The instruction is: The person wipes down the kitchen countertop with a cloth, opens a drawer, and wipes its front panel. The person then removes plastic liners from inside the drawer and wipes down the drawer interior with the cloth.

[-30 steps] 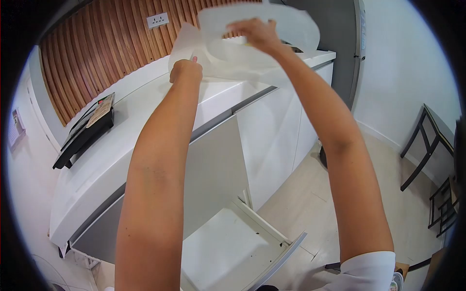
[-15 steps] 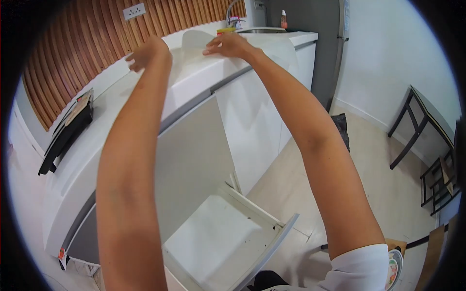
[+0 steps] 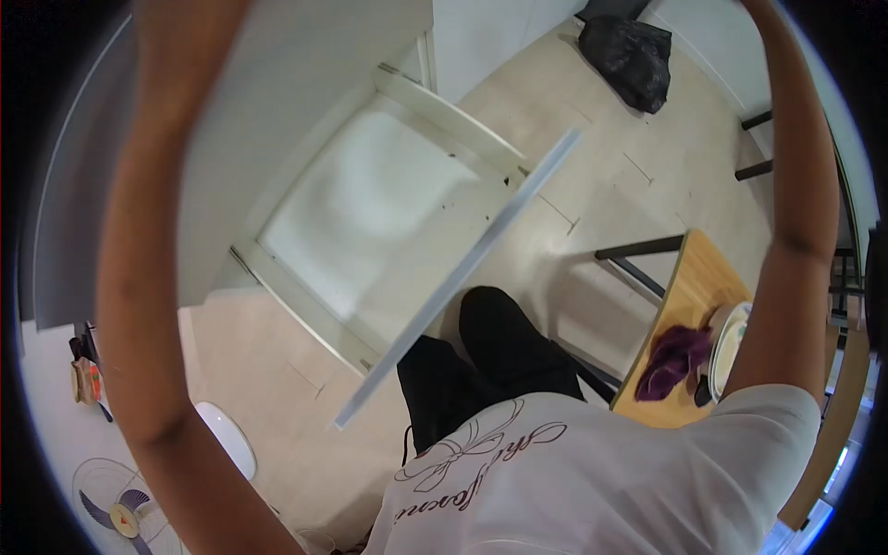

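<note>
Drawer of white panels, shallow and rectangular with a pale grey front edge [image 3: 361, 194]: pulled out, standing directly before the black-trousered legs [image 3: 513, 342]. Both bare arms extend upward past it in the view.

Left hand [image 3: 194, 32]: blurred and cut off at the top edge. Finger position cannot be determined. Right hand: outside the view, beyond the raised right forearm [image 3: 800, 148]. Its state, spread or pinching, cannot be determined either.

Recommended practice at this reach: stand square to the drawer front, leave a gap between knees and edge, and put no body weight on the extended drawer, as this would probably strain its runners. Bring the fingers into sight before closing them on any object. Route the left arm clear of the smooth grey panel [image 3: 296, 92] behind the drawer.

Drawer condition: flat off-white floor, low side walls, soft shadows across the base. Small dark specks [image 3: 487, 218] lie toward the front, at the upper end as framed.
</note>
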Available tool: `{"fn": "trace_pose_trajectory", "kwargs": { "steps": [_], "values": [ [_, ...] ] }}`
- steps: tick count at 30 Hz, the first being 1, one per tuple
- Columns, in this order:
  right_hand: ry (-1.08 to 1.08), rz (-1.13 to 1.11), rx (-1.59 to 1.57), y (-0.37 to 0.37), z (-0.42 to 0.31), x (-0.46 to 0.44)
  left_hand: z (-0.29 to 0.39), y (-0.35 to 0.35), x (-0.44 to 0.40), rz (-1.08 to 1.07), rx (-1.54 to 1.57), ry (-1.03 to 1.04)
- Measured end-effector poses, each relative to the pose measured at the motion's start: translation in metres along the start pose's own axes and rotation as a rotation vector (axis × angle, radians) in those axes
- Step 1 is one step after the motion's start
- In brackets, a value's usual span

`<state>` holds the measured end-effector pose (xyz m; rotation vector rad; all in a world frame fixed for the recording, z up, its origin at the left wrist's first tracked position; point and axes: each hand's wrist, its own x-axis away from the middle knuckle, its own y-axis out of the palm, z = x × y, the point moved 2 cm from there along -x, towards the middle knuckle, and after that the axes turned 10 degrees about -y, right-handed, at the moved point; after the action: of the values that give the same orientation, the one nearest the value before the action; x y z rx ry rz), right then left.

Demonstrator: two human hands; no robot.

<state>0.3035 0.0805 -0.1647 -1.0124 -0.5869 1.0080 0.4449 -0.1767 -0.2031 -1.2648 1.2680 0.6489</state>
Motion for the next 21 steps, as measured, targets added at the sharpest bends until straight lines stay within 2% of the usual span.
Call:
{"fn": "trace_pose_trajectory", "kwargs": {
  "steps": [1, 2, 3, 4, 5, 7, 9, 11, 12, 13, 14, 15, 16, 17, 18, 19, 21],
  "values": [
    [0.001, -0.021, 0.005, 0.02, -0.011, 0.036, 0.012, -0.012, 0.026, -0.102, 0.198, -0.272],
    [-0.049, -0.104, -0.227, 0.058, -0.016, 0.084, 0.021, -0.017, 0.058, -0.205, 0.41, -0.546],
    [-0.074, -0.187, -0.455, 0.074, -0.025, 0.125, 0.031, -0.03, 0.084, -0.246, 0.277, -0.433],
    [0.031, -0.346, -0.484, 0.065, -0.043, 0.153, 0.042, -0.042, 0.105, -0.277, 0.159, -0.312],
    [0.153, -0.508, -0.514, 0.057, -0.061, 0.184, 0.053, -0.053, 0.126, -0.311, 0.172, -0.378],
    [0.252, -0.531, -0.559, 0.069, -0.07, 0.251, 0.064, -0.071, 0.168, -0.379, 0.161, -0.452],
    [0.465, -0.633, -0.566, 0.083, -0.081, 0.311, 0.071, -0.078, 0.199, -0.41, 0.137, -0.457],
    [0.634, -0.767, -0.575, 0.09, -0.123, 0.358, 0.071, -0.103, 0.229, -0.435, 0.12, -0.515],
    [0.655, -0.946, -0.672, 0.12, -0.13, 0.382, 0.071, -0.113, 0.241, -0.432, 0.152, -0.579],
    [0.751, -0.988, -0.816, 0.101, -0.164, 0.368, 0.072, -0.118, 0.249, -0.425, 0.171, -0.646],
    [0.67, -0.919, -0.79, 0.129, -0.178, 0.387, 0.072, -0.128, 0.257, -0.429, 0.181, -0.704],
    [0.727, -0.886, -0.688, 0.135, -0.2, 0.375, 0.065, -0.131, 0.267, -0.426, 0.207, -0.762],
    [0.644, -0.594, -0.597, 0.166, -0.208, 0.397, 0.064, -0.135, 0.277, -0.421, 0.241, -0.845],
    [0.595, -0.507, -0.383, 0.191, -0.21, 0.402, 0.064, -0.139, 0.291, -0.413, 0.288, -0.925],
    [0.569, -0.417, -0.374, 0.19, -0.208, 0.392, 0.064, -0.144, 0.305, -0.401, 0.246, -0.938],
    [0.536, -0.346, -0.556, 0.184, -0.195, 0.378, 0.062, -0.146, 0.319, -0.403, 0.253, -0.992],
    [0.843, -0.299, -0.99, 0.133, -0.184, 0.3, 0.056, -0.146, 0.348, -0.388, 0.236, -1.062]
  ]
}}
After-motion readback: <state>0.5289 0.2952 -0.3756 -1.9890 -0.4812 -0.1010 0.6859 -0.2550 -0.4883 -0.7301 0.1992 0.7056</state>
